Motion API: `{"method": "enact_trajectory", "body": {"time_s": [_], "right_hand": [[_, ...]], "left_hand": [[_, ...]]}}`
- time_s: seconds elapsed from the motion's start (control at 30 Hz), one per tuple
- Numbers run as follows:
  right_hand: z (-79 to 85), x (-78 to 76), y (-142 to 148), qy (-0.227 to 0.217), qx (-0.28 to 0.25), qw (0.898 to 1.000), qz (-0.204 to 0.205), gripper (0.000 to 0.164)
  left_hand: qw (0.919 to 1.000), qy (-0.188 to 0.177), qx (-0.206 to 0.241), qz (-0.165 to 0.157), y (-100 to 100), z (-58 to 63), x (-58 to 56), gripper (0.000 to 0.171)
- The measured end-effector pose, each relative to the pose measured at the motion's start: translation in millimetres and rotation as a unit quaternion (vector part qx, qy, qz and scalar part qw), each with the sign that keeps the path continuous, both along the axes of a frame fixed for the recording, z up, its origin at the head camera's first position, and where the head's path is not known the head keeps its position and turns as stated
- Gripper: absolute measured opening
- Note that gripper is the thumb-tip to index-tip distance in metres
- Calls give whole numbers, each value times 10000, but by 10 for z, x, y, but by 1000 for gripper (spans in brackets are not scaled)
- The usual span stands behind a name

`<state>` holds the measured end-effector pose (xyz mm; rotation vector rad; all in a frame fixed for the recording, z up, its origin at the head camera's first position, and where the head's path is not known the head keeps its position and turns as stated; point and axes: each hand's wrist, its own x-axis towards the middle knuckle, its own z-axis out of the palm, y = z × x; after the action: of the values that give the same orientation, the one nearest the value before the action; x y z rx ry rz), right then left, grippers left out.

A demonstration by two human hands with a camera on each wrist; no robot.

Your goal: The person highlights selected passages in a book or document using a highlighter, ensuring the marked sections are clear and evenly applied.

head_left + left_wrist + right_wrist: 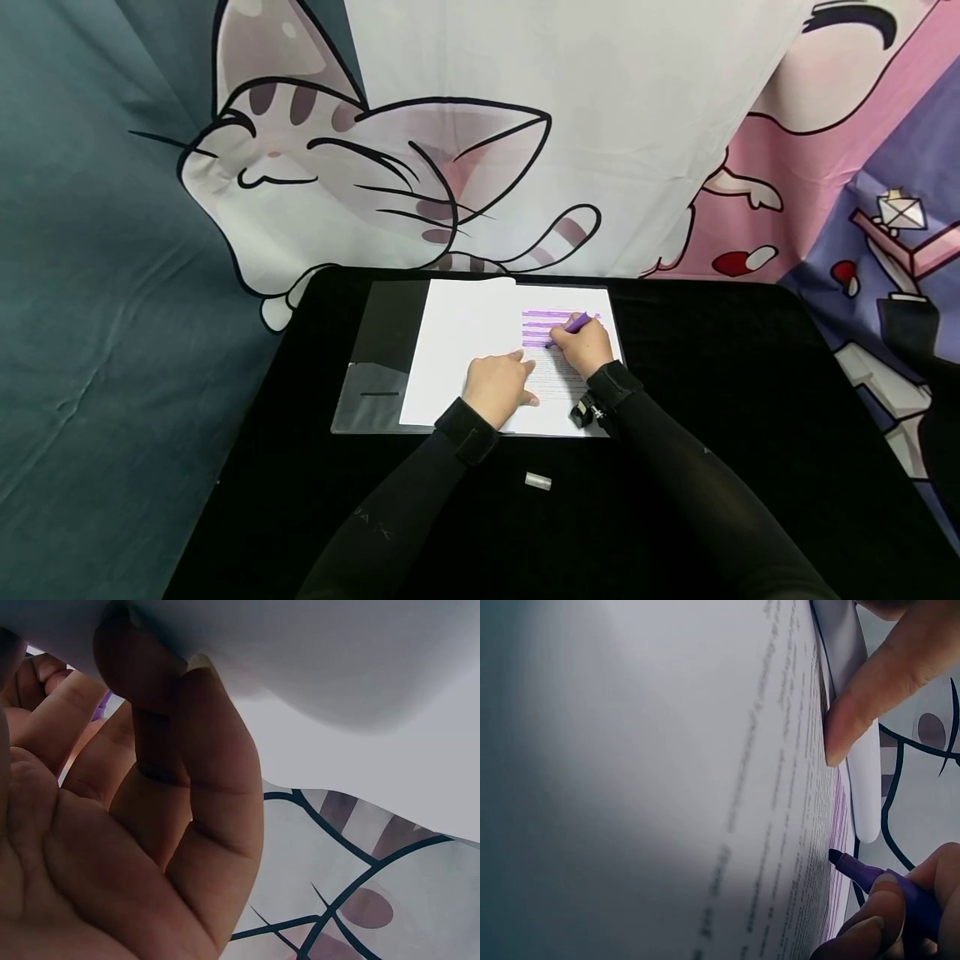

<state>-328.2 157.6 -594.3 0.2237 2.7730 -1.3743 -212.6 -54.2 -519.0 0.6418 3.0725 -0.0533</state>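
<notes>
My right hand (587, 346) pinches a purple highlighter (577, 323), its dark tip at the lines of print on the right-hand page (558, 408). Purple strokes cover the upper lines of that page. Close by, my left hand (497, 387) rests across the inner edge of the blank left-hand page (448, 333), with fingertips on the printed page. In the right wrist view, one left finger (870, 701) presses beside the fold, and the highlighter (900, 892) sits between the right thumb and fingers. The left wrist view shows the left fingers (217, 765) loosely bent under the paper's glare.
The pages lie in a folder with a dark, partly clear cover (371, 400) on a black-covered table (705, 358). A small pale cylinder (537, 481) lies in front of the folder. Behind the table hangs a cloth (637, 150) printed with a cartoon cat.
</notes>
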Motion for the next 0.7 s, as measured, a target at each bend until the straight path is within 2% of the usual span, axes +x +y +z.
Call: {"method": "enact_trajectory", "body": {"time_s": [0.03,0.2,0.23,0.27,0.3,0.37,0.43,0.47,0.57,0.6,0.7], "right_hand": [[16,14,-1,30,18,10000,10,25],[76,76,-6,149,80,9999,7,23],[80,82,-5,167,85,9998,-1,23],[84,85,-4,190,102,9998,-20,23],[85,86,-2,208,118,9997,-36,23],[78,78,4,240,137,9996,-60,24],[67,66,11,230,129,9996,-78,24],[62,58,15,209,119,9997,-83,24],[41,31,32,145,96,9998,-106,24],[35,24,39,129,115,9998,-92,24],[6,-6,64,76,123,9999,-73,26]], "left_hand": [[10000,39,-4,0,1,-54,-30,74],[10000,-88,-28,33,10,-44,-52,72],[10000,-10,23,9,4,-145,-91,74],[10000,-84,19,11,8,-109,-80,75],[10000,-96,14,13,11,-138,-99,75],[9999,-94,38,2,11,-234,-152,77],[9999,-34,158,-15,2,-403,-226,78],[9998,-103,153,11,6,-393,-231,77],[9995,3,329,-22,-11,-525,-275,79],[9994,35,337,-32,-10,-507,-263,78],[9998,27,210,-31,0,-272,-145,75]]}}
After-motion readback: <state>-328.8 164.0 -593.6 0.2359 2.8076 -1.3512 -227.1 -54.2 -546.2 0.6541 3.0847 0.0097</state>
